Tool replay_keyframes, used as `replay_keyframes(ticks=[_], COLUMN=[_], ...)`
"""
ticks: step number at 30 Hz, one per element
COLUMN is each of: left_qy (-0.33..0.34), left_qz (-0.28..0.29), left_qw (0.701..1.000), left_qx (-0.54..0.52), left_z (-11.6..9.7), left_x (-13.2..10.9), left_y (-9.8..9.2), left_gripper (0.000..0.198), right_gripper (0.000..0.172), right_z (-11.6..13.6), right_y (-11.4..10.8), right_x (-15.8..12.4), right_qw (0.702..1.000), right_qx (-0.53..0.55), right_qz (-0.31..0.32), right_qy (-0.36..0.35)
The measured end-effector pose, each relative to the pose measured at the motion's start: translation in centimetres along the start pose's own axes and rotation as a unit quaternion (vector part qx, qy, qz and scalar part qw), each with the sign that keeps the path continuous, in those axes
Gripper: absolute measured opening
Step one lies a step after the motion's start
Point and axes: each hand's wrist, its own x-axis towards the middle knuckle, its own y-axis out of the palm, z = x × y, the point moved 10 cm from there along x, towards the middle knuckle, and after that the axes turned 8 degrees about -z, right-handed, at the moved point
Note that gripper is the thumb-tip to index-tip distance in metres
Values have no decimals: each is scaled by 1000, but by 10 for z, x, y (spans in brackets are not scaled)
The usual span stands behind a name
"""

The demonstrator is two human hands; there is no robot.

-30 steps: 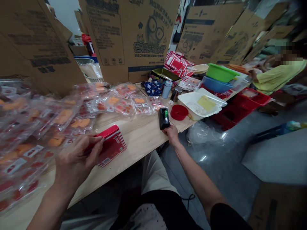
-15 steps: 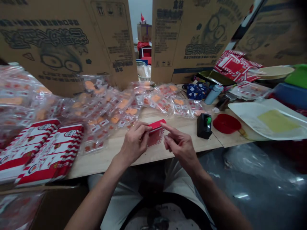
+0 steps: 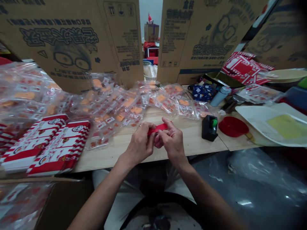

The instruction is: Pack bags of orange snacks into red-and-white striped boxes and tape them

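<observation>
As the head camera looks down along a long pale wooden table [image 3: 192, 140], a person's two bare hands work close together at its near edge, just in front of the middle. The left hand [image 3: 140, 143] is curled, with its thumb and fingers pinching one end of a small red card box [image 3: 157, 129]. The right hand [image 3: 171, 142] pinches the other end, its index finger lying along the top. The box sits between them, held up off the wood, and much of it is hidden by the fingers, so I cannot tell whether it is fully folded.

To the left, two red-and-white striped boxes [image 3: 59, 148] lie finished-looking on the tabletop. Beyond them spreads a large heap of clear plastic packets holding orange pieces [image 3: 115, 108], apparently not boxed, and this is by far the greater share in view. At the far right, a pile of flat red-and-white printed card [image 3: 244, 67] also looks unused.

Right of the hands stand a black tape dispenser with a green core [image 3: 209, 127] and a round red plastic dish [image 3: 233, 126]. Farther right lies a white plastic tray [image 3: 268, 110]. Tall brown cardboard cartons [image 3: 59, 41] stand along the far side.
</observation>
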Motion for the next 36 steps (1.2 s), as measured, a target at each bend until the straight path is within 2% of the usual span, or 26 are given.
replay_keyframes(ticks=[3,6,9,16,21,25,31,34,36], left_qy=[-21,-48,-57,-21,20,41,-22,-48,-43], left_qz=[5,-1,-11,7,24,37,24,21,33], left_qw=[1000,998,997,999,999,998,999,998,999], left_qx=[-8,-38,-58,-33,-11,-21,-33,-17,1], left_z=[6,15,18,5,-4,-7,8,18,21], left_x=[0,0,1,2,5,7,14,19,21], left_y=[1,2,1,-2,-1,-1,0,3,7], left_gripper=[17,23,26,25,18,21,11,7,7], right_gripper=[82,76,75,85,81,75,61,67,76], right_z=[2,15,23,4,4,2,1,-2,-5], right_y=[0,1,2,3,1,2,3,4,4], right_x=[-5,-14,-19,-5,-5,-5,-3,-3,-7], right_qw=[999,996,994,998,999,998,989,990,993], right_qx=[39,92,102,66,14,8,-41,-22,3], right_qz=[0,7,8,-20,-42,-39,-42,-38,-25], right_qy=[1,-10,-24,-1,-20,-53,-138,-132,-118])
